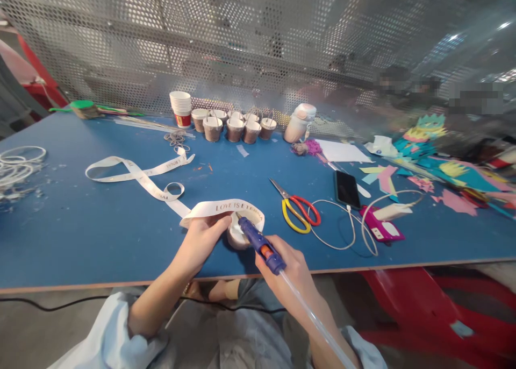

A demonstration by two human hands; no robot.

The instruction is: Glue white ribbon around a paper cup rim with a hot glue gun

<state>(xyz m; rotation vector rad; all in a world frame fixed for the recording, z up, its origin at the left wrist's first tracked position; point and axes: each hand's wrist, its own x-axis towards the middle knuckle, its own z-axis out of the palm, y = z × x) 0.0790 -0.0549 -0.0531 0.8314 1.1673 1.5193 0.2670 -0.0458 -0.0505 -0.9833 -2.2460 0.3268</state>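
Observation:
My right hand (288, 267) is closed around a blue hot glue gun (258, 240), with a clear glue stick (308, 310) running out of its back end. The gun's nozzle points at the white printed ribbon (217, 206) where it curves over a small cup (238, 240) near the table's front edge. The lettering "LOVE IS ETERNA" shows on the ribbon. My left hand (202, 240) pinches the ribbon at the cup's left side. The ribbon's loose length trails in loops toward the back left. Part of the cup is hidden behind the gun and ribbon.
Scissors (296, 207) with red and yellow handles lie to the right, near a phone (346, 189) and a pink power strip (382, 226) with cables. Small brown cups (234, 129), stacked paper cups (181, 110) and a bottle (300, 122) line the back. Paper scraps (457, 201) lie far right.

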